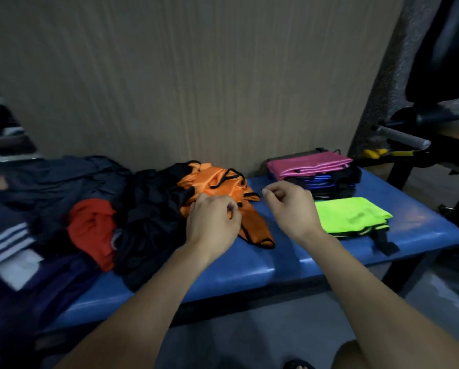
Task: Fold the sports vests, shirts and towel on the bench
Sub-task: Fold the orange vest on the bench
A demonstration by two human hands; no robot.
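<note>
Setting: behind the bench we see a wood-grain wall panel [170, 75], with dark gym equipment [414, 134] off to the right.
Bench: our blue padded bench [263, 265] runs left to right and carries all the clothing.
Left hand: our left hand [212, 222] sits at the near edge of the orange vest, fingers curled; it seems to pinch the cloth, though the blur keeps us from being sure.
Right hand: our right hand [289, 206] hangs above bare bench just right of the orange vest, fingers loosely curled and holding nothing.
Orange vest: the crumpled orange vest [223, 193] with black trim lies mid-bench, unfolded.
Unfolded heap: to its left we find a black garment [148, 222], a red shirt [92, 230] and dark navy clothes [50, 187] piled together.
Folded items: a neon green vest [353, 214] lies folded flat to the right; behind it stands a stack of folded vests [327, 179] topped by a pink vest [308, 162].
</note>
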